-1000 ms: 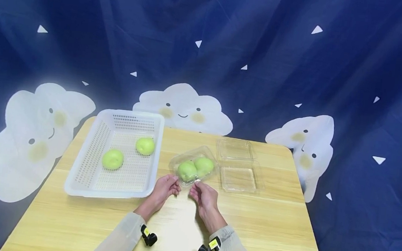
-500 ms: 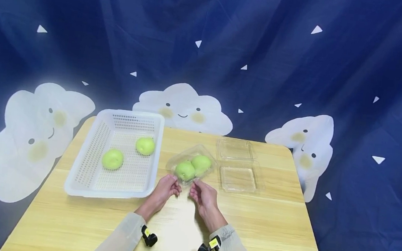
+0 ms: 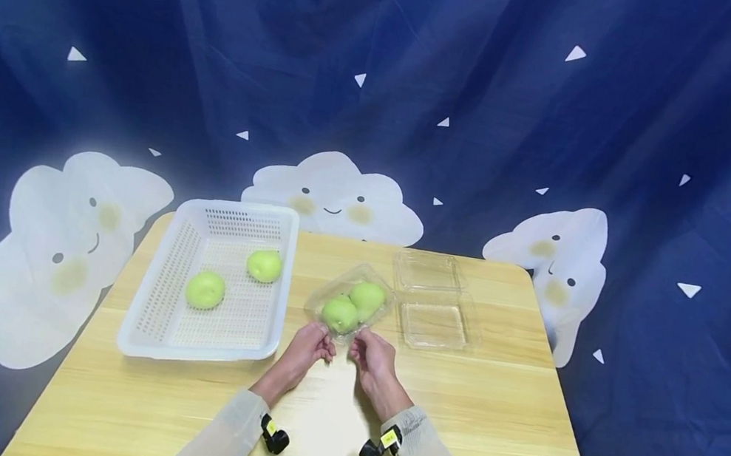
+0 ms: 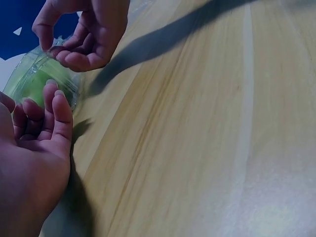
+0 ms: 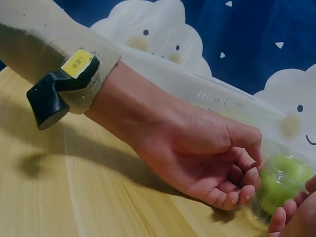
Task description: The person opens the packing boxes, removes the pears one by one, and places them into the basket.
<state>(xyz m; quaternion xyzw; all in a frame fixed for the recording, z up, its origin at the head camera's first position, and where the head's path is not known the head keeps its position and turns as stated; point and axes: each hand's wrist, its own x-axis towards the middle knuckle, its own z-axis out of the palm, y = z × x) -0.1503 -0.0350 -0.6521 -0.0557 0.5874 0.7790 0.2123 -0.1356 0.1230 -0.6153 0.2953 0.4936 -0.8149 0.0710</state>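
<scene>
A clear plastic clamshell box (image 3: 360, 276) sits at mid-table, set at an angle. Two green apples (image 3: 339, 313) lie inside, with clear plastic over them. My left hand (image 3: 306, 349) pinches the box's near edge at its left, between thumb and forefinger; the right wrist view shows this left hand (image 5: 197, 153) side-on, its other fingers loosely curled. Close by on the right, my right hand (image 3: 376, 363) pinches the same edge; in the left wrist view that right hand (image 4: 94, 34) has thumb and forefinger together at the rim. The fingers partly hide the near edge.
A white slotted basket (image 3: 154, 295) holding two more green apples (image 3: 205, 290) stands on the left of the wooden table (image 3: 486, 419). Right of the box lies an unfolded clear clamshell (image 3: 432, 324). A blue curtain (image 3: 382, 74) hangs behind the table.
The box with its apples shifted slightly left, then back a little toward me and to the right. My left hand has moved slightly right and nearer; the right hand has hardly moved.
</scene>
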